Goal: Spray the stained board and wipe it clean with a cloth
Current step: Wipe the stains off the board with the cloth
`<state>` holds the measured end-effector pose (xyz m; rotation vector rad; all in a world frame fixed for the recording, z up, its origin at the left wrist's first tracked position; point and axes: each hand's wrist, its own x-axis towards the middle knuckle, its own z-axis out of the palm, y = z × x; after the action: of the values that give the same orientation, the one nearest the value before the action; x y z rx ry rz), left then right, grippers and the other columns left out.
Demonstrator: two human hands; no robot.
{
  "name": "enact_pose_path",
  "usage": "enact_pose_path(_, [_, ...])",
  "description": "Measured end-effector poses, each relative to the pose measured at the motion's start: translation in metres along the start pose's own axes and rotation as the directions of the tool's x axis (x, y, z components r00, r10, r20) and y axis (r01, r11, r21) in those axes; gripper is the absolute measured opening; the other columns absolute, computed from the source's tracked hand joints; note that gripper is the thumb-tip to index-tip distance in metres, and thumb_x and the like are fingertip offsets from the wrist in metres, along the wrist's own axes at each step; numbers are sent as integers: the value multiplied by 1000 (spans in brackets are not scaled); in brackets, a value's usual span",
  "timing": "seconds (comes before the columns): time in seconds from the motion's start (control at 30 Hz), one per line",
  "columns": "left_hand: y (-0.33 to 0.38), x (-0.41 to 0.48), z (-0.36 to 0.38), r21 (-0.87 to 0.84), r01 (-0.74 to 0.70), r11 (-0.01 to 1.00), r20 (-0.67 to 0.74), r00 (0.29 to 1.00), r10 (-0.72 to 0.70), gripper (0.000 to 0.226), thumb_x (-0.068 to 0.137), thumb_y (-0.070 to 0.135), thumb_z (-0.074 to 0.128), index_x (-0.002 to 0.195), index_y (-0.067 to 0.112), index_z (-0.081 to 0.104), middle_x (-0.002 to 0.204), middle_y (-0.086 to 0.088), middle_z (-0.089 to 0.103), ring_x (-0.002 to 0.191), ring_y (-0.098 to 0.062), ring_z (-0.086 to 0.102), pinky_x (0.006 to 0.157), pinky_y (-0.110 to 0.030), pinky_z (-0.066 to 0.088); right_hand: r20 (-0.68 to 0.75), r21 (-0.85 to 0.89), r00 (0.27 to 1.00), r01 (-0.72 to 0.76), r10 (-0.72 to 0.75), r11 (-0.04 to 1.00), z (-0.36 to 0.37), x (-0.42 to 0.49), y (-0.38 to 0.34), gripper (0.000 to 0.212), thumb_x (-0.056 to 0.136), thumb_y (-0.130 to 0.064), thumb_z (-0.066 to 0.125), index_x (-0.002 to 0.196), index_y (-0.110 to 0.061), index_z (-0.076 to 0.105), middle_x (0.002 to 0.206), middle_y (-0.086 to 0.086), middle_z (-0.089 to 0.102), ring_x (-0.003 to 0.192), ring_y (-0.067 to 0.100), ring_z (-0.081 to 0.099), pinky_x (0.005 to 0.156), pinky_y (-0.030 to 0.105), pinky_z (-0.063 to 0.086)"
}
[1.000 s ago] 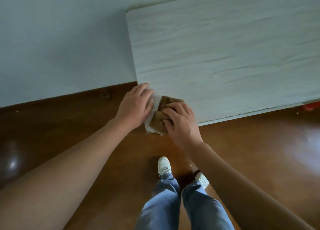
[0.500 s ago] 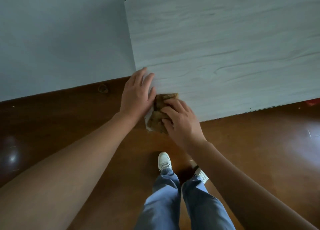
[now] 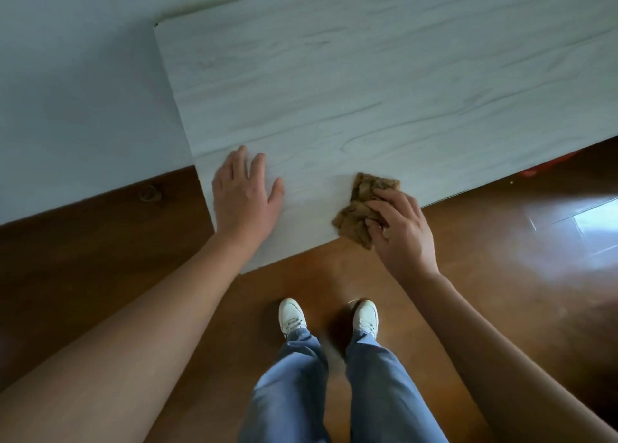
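Observation:
A large white board (image 3: 384,101) with grey wood grain leans against the wall, its lower edge on the floor. My left hand (image 3: 242,195) lies flat on the board near its lower left corner, fingers spread and straight. A crumpled brown cloth (image 3: 363,205) sits against the board's lower edge. My right hand (image 3: 401,228) holds the cloth with curled fingers and presses it on the board. No stain shows on the visible surface. No spray bottle is in view.
The brown wooden floor (image 3: 501,275) is glossy, with a window reflection at the right. A pale wall (image 3: 77,91) rises behind the board. My feet in white shoes (image 3: 292,315) stand just below the board. Something red (image 3: 531,172) peeks out at the board's right edge.
My right hand has slid the cloth to the right along the board's lower edge, away from my left hand. My left hand has flattened onto the board. The view has pulled back.

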<state>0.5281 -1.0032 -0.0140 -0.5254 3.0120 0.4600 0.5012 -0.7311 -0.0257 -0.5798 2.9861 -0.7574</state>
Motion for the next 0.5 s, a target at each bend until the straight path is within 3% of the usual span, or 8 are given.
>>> enact_pose_path(0.2, [81, -4, 19, 11, -166, 986, 110, 980, 164, 62, 100, 50, 35, 147, 11, 49, 159, -22, 40, 148, -42, 38, 117, -55, 35, -4, 4, 993, -118, 118, 993, -27, 11, 47, 30, 86, -18, 72, 116, -14, 71, 128, 0, 62, 122, 23, 51, 98, 44, 52])
enact_pose_path(0.5, [121, -14, 38, 176, -29, 984, 168, 986, -1, 59, 102, 44, 46, 149, 8, 42, 164, -26, 29, 153, -47, 25, 122, -62, 28, 85, 58, 994, 65, -70, 996, -58, 33, 131, 29, 86, -20, 72, 115, -15, 73, 128, 1, 62, 122, 25, 53, 97, 45, 52])
